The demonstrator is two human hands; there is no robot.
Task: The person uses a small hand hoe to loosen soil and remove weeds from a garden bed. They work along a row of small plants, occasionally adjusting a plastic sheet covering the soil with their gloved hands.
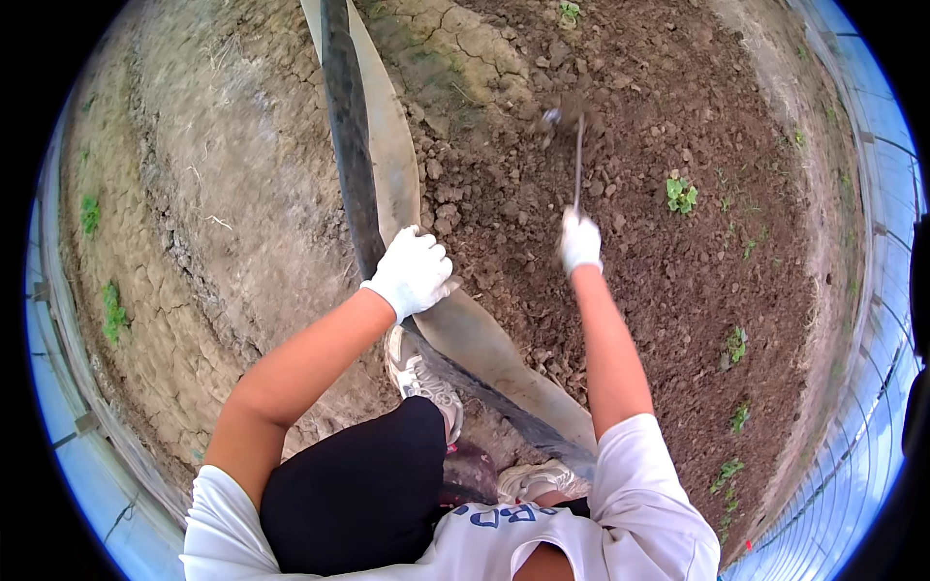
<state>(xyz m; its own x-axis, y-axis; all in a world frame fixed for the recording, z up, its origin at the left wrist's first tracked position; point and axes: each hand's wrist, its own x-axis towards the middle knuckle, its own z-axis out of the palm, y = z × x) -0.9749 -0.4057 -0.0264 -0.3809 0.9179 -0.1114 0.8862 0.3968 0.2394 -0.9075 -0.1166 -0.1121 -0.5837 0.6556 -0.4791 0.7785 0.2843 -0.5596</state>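
My left hand (414,270), in a white knit glove, is closed around a long flat band (392,156) that looks like plastic sheeting, pale along one side and black along the other. The band bends at my fist and runs on past my shoes. Also gloved in white, my right hand (580,238) grips the thin handle of a small hand tool (579,163). Its head is blurred at the loose brown soil (501,189), so its shape is unclear. Small clods lie around it.
A small leafy plant (681,194) grows right of the tool, with several more along the right side. Dry, cracked ground (240,174) spreads at left. My shoes (425,378) stand beside the band. Greenhouse film walls (890,196) curve along both rims.
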